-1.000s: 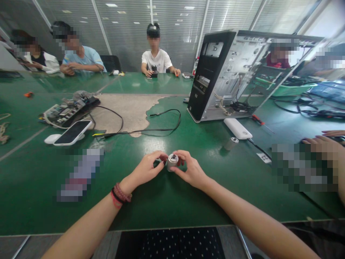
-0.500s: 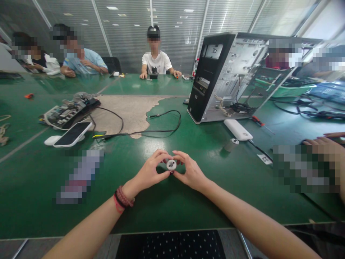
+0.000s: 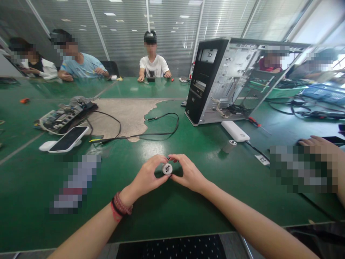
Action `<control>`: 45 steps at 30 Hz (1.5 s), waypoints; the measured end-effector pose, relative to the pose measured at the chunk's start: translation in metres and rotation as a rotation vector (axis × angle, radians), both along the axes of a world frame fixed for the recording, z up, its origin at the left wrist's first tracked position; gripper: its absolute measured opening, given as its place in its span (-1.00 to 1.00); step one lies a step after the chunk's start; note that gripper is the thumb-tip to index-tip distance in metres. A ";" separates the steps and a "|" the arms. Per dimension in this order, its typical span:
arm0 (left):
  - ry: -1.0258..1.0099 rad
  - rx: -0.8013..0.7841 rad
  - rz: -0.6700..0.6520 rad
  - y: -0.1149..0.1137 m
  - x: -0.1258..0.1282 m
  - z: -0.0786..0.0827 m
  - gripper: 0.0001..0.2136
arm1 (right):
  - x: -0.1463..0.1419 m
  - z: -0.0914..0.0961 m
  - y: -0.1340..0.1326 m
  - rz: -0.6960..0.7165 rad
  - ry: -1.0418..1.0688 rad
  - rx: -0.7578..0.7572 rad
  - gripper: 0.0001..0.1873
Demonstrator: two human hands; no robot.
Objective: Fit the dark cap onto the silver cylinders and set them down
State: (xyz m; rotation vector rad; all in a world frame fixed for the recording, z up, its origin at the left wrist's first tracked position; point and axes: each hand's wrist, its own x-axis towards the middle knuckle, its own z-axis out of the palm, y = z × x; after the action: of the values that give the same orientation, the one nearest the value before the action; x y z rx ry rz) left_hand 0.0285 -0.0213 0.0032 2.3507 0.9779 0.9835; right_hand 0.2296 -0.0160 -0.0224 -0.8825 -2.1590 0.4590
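Between my two hands, over the near middle of the green table, is a small round metal motor [image 3: 167, 169]. Its pale end face, with a central boss and dark holes, is turned toward me. My left hand [image 3: 148, 176] grips it between thumb and fingertips from the left; beaded and red bracelets circle that wrist. From the right, my right hand [image 3: 188, 173] pinches it with thumb and index finger, the fingertips of both hands nearly meeting. A similar silver cylinder [image 3: 231, 144] stands upright on the table to the right.
An open computer case [image 3: 207, 82] stands at back right, near a white power bank [image 3: 235, 131] and a screwdriver [image 3: 254, 122]. At left are a phone [image 3: 69, 139], a circuit assembly [image 3: 66, 115] and a black cable [image 3: 161, 134]. Another person's hand [image 3: 320, 145] rests at right. Several people sit around.
The motor has turned a little between my fingers, its dark holes now at a different angle. My right fingers have shifted on it. The whole view has moved slightly.
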 end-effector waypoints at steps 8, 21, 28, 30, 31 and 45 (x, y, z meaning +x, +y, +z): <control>-0.011 -0.070 0.050 0.002 0.000 0.000 -0.79 | 0.003 0.001 0.003 -0.017 -0.008 -0.067 -0.46; -0.019 -0.177 0.113 0.001 0.004 0.006 -0.84 | 0.005 0.000 0.004 -0.019 -0.036 -0.080 -0.61; -0.156 -0.354 0.091 0.003 0.003 0.006 -0.87 | 0.006 -0.001 0.005 -0.027 -0.035 -0.079 -0.68; -0.166 -0.374 0.081 0.003 0.003 0.005 -0.87 | 0.006 0.000 0.005 -0.040 -0.021 -0.074 -0.71; -0.161 -0.378 0.077 0.003 0.004 0.005 -0.86 | 0.006 0.001 0.005 -0.049 -0.006 -0.070 -0.72; 0.019 -0.238 0.020 -0.001 0.008 0.004 -0.79 | -0.005 0.008 -0.005 -0.024 0.147 0.020 -0.87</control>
State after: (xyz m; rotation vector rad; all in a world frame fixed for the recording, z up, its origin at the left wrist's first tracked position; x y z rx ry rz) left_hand 0.0363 -0.0221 0.0070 2.1605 1.0656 0.8040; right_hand 0.2250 -0.0211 -0.0145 -0.8368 -2.0141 0.4750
